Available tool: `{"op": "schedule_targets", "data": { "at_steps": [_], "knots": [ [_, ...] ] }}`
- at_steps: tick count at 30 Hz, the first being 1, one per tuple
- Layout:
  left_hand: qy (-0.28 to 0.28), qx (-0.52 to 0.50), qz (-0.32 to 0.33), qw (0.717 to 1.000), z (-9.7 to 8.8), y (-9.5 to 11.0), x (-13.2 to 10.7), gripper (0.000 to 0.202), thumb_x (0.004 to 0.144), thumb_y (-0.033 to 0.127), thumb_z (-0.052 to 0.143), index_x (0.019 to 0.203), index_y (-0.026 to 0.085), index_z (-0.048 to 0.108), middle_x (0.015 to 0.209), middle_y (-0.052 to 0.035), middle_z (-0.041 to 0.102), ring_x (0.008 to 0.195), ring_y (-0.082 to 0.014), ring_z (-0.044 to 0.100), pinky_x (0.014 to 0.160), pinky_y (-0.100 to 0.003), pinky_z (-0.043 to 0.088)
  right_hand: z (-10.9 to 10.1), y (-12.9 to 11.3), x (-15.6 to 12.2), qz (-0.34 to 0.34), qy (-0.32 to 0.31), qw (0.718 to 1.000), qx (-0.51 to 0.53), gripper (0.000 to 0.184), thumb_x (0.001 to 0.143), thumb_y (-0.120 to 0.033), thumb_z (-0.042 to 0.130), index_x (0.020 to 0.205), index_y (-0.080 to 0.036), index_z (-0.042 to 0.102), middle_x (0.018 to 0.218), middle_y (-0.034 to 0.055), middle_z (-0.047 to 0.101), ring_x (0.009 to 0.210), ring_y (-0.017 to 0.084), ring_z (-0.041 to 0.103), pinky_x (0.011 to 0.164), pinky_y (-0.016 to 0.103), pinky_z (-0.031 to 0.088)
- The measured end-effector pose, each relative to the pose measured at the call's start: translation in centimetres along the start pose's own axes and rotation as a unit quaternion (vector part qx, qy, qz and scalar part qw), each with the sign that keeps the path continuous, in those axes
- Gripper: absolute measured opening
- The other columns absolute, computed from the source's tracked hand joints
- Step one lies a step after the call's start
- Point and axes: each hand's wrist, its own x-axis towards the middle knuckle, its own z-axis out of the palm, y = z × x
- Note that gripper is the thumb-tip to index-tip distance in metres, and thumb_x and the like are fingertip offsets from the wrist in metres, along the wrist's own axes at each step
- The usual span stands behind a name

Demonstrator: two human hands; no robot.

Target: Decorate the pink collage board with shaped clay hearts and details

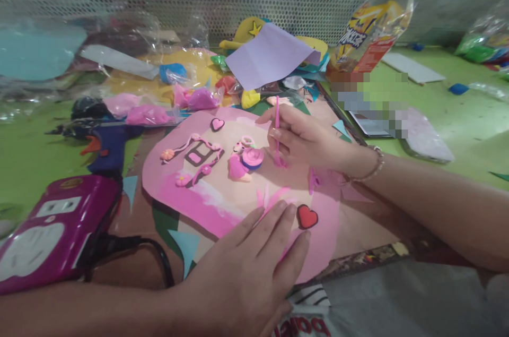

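A pink paper cutout (159, 172) decorated with clay shapes lies on a board. My left hand (254, 257) rests flat on its lower part, fingers stretched out, beside a red clay heart (307, 217). My right hand (302, 135) hovers over the right half, pinching a thin pink stick (277, 114) upright; I cannot tell if it is a tool or clay. Its lower end meets pink clay loops (280, 163). Left of it sit a clay figure with a pink dress (237, 168) and a pink swirl (253, 157). Pink clay strips (272, 198) show above my left fingertips.
A purple power socket box (75, 220) with a black cable and a blue glue gun (109, 148) lie at left. Behind are bagged clay lumps (202, 98), a lilac paper sheet (270, 55) and a plastic bottle (369, 29). A phone (369, 123) lies at right.
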Motion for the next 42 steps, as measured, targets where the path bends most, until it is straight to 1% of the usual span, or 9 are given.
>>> {"op": "schedule_targets", "data": {
  "at_steps": [5,10,15,21,26,32,35,39,42],
  "knots": [
    [-0.027,-0.001,-0.017,0.999,-0.2,0.2,0.1,0.058,0.096,0.044,0.035,0.144,0.011,0.031,0.150,-0.0170,0.035,0.139,-0.0332,0.027,0.111,-0.044,0.015,0.0,-0.2,0.1,0.021,0.005,1.000,-0.006,0.011,0.099,-0.020,0.037,0.106,-0.020,0.044,0.062,-0.0066,0.054,0.046,0.007,0.054,0.047,0.021,0.041],
    [-0.023,-0.001,-0.018,1.000,-0.1,0.2,0.0,0.055,0.098,0.042,0.031,0.143,0.010,0.032,0.149,-0.0172,0.036,0.139,-0.0334,0.027,0.111,-0.045,0.014,0.0,-0.2,0.2,0.032,0.008,0.999,-0.018,0.012,0.098,-0.018,0.036,0.107,-0.021,0.044,0.061,-0.0073,0.054,0.045,0.007,0.055,0.047,0.022,0.042],
    [0.029,0.010,0.010,0.999,0.5,-0.1,-0.1,0.056,0.097,0.043,0.029,0.141,0.008,0.035,0.146,-0.0192,0.039,0.136,-0.0348,0.032,0.109,-0.045,0.018,0.0,-0.2,0.3,0.050,0.016,0.998,-0.024,0.009,0.097,-0.017,0.038,0.103,-0.021,0.043,0.063,-0.0074,0.055,0.045,0.007,0.056,0.046,0.021,0.041],
    [-0.014,-0.010,-0.016,1.000,0.2,0.0,0.0,0.055,0.097,0.041,0.031,0.142,0.009,0.033,0.148,-0.0178,0.036,0.138,-0.0343,0.028,0.111,-0.046,0.017,0.1,-0.4,0.4,0.067,0.035,0.996,-0.043,0.008,0.096,-0.015,0.038,0.098,-0.021,0.041,0.062,-0.0069,0.056,0.044,0.007,0.055,0.046,0.022,0.042],
    [0.018,-0.021,0.017,0.999,0.6,-0.4,-0.1,0.057,0.096,0.041,0.034,0.142,0.007,0.034,0.147,-0.0231,0.036,0.136,-0.0379,0.031,0.108,-0.047,0.023,0.2,-0.5,0.4,0.077,0.044,0.995,-0.044,0.008,0.095,-0.014,0.040,0.094,-0.022,0.041,0.061,-0.0075,0.055,0.043,0.007,0.055,0.042,0.021,0.039],
    [0.026,-0.022,0.013,0.999,0.8,-0.3,-0.1,0.057,0.095,0.040,0.035,0.141,0.007,0.035,0.147,-0.0223,0.036,0.137,-0.0375,0.030,0.108,-0.047,0.025,0.3,-0.5,0.4,0.085,0.062,0.994,-0.035,0.014,0.095,-0.014,0.042,0.085,-0.023,0.037,0.054,-0.0090,0.054,0.040,0.007,0.056,0.038,0.020,0.036],
    [0.021,-0.023,0.007,0.999,0.7,-0.3,-0.2,0.057,0.095,0.039,0.036,0.141,0.007,0.035,0.147,-0.0214,0.036,0.137,-0.0372,0.030,0.108,-0.047,0.026,0.3,-0.2,0.4,0.092,0.070,0.993,-0.032,0.011,0.095,-0.015,0.043,0.088,-0.023,0.039,0.053,-0.0089,0.054,0.039,0.008,0.056,0.038,0.021,0.037],
    [0.015,-0.028,0.015,0.999,0.7,-0.3,-0.2,0.058,0.094,0.039,0.039,0.142,0.006,0.034,0.148,-0.0236,0.034,0.137,-0.0387,0.030,0.107,-0.048,0.026,0.4,0.0,0.6,0.103,0.077,0.991,-0.029,0.008,0.095,-0.015,0.044,0.094,-0.023,0.041,0.055,-0.0080,0.056,0.039,0.009,0.057,0.039,0.023,0.041],
    [0.014,-0.026,0.017,0.999,0.7,-0.4,-0.1,0.058,0.094,0.039,0.039,0.142,0.007,0.034,0.148,-0.0235,0.034,0.137,-0.0387,0.030,0.107,-0.048,0.026,0.4,-0.1,0.6,0.107,0.083,0.990,-0.031,0.013,0.094,-0.013,0.045,0.089,-0.023,0.040,0.051,-0.0089,0.055,0.037,0.009,0.056,0.034,0.021,0.037]
  ]
}}
